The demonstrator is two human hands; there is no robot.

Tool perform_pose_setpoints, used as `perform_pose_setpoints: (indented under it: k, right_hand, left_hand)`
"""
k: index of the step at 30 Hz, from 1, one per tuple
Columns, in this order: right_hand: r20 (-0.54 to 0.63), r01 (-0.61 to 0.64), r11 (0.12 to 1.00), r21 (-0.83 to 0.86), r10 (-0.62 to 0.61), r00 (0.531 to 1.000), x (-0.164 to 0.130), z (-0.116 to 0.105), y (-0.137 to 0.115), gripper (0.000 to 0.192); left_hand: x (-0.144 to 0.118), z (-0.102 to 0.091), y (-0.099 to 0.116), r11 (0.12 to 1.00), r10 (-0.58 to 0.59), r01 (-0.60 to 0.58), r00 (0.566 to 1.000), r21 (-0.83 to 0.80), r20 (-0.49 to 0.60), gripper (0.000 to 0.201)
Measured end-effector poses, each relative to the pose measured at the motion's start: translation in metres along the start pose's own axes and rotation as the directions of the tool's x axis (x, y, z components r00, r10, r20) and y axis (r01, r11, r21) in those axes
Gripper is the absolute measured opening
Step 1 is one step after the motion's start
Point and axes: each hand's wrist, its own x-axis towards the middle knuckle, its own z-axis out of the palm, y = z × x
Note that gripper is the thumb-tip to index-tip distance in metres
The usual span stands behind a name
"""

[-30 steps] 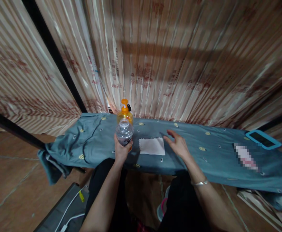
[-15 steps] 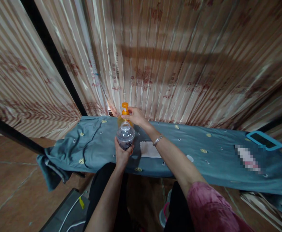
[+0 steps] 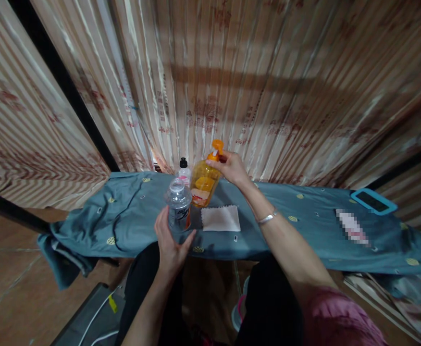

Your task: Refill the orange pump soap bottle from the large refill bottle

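My right hand (image 3: pixel 230 166) pinches the neck of a yellow see-through pump bottle (image 3: pixel 205 180) with an orange pump head. That bottle leans, its top toward the right and its base low over the cloth. Around the near side of a clear, uncapped plastic bottle (image 3: pixel 179 209) is my left hand (image 3: pixel 172 242), with thumb and fingers spread loosely apart. The clear bottle stands upright. Behind it is a small bottle with a black cap (image 3: pixel 183 168), its lower part hidden. A white cloth with a scalloped edge (image 3: pixel 220 219) lies flat to the right of my left hand.
A blue-green patterned cloth (image 3: pixel 282 235) covers the long, narrow surface. Toward its right end lie a blue-framed tablet-like thing (image 3: pixel 374 201) and a blurred item (image 3: pixel 352 227). A striped curtain (image 3: pixel 268 96) hangs behind, with a dark pole (image 3: pixel 62 81) at left.
My right hand has moved the pump bottle to the right and tilted it, uncovering the black-capped bottle. My left hand has loosened around the clear bottle, which now stands lower. The view has shifted slightly.
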Motion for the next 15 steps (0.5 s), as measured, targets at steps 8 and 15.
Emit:
perform_pose_setpoints:
  k: [8,15]
  right_hand:
    - [0.002,0.000,0.999,-0.048,0.000,1.000,-0.048,-0.028,0.021,0.027]
    - [-0.014,-0.001,0.999,-0.033,0.000,1.000,-0.066,-0.029,0.030,0.032]
  left_hand:
    - [-0.022,0.016,0.021,0.995,0.100,-0.100,0.990,-0.010,0.101,0.077]
    - [0.033,0.104,0.023,0.865,-0.256,0.370,0.906,-0.338,0.336,0.104]
